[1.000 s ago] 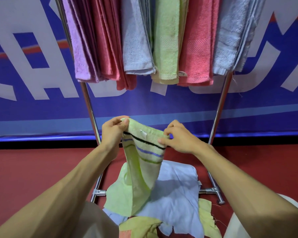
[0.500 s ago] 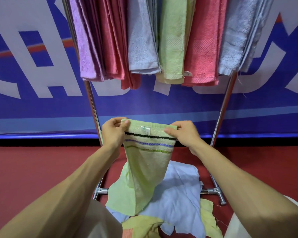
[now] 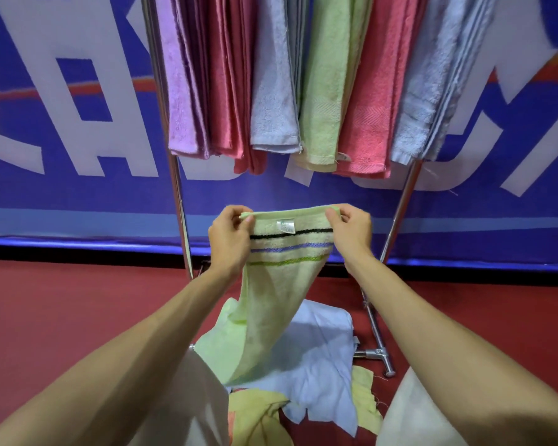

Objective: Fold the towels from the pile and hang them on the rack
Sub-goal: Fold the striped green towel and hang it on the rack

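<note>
The left hand [image 3: 229, 241] and right hand [image 3: 351, 235], arms stretched forward, each pinched a top corner of the green striped towel [image 3: 281, 284], which hung down onto the pile [image 3: 322, 352] on the floor [image 3: 62, 317], below the rack [image 3: 401, 201] of hung towels [image 3: 361, 117].

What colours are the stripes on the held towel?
Black, purple, green, on the pale green towel; head view.
</note>
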A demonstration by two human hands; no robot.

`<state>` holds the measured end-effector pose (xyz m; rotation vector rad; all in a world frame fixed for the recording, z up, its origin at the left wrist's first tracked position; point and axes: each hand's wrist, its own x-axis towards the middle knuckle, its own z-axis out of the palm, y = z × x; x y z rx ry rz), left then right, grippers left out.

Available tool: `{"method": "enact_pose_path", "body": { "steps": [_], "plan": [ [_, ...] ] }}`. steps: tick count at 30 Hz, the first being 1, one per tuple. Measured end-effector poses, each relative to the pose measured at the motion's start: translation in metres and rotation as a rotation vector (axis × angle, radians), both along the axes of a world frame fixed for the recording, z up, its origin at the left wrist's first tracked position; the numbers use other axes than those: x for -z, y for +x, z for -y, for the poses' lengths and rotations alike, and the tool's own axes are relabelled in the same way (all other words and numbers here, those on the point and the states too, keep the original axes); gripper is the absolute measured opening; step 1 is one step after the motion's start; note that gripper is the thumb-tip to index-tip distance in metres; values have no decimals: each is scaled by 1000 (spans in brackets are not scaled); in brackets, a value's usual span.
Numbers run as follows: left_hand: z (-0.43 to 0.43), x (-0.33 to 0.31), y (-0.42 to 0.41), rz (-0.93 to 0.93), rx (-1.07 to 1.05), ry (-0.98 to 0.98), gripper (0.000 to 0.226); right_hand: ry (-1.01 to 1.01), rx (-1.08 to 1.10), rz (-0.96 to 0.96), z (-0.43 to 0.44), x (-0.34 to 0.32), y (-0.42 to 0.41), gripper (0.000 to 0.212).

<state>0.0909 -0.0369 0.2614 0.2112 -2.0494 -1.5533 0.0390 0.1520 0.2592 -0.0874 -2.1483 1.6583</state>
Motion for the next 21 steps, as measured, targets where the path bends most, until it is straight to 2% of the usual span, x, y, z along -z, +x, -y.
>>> {"method": "enact_pose_path", "body": {
  "steps": [7,13,15,19,21],
  "plan": [
    [20,-99,7,-193,-34,-110,9,-20,35,-255,21,-105,7,12],
    [38,-192,14,-343,-18,-267,10,-73,15,-441,27,-192,16,29],
    [41,-221,19,-402,-18,-309,9,-54,-6,-505,27,-221,21,26],
    [39,-265,30,-532,-45,-295,14,-50,-4,-635,25,-272,29,5],
    [34,-272,34,-537,-52,-392,18,-42,22,-649,23,-283,32,5]
  ]
}}
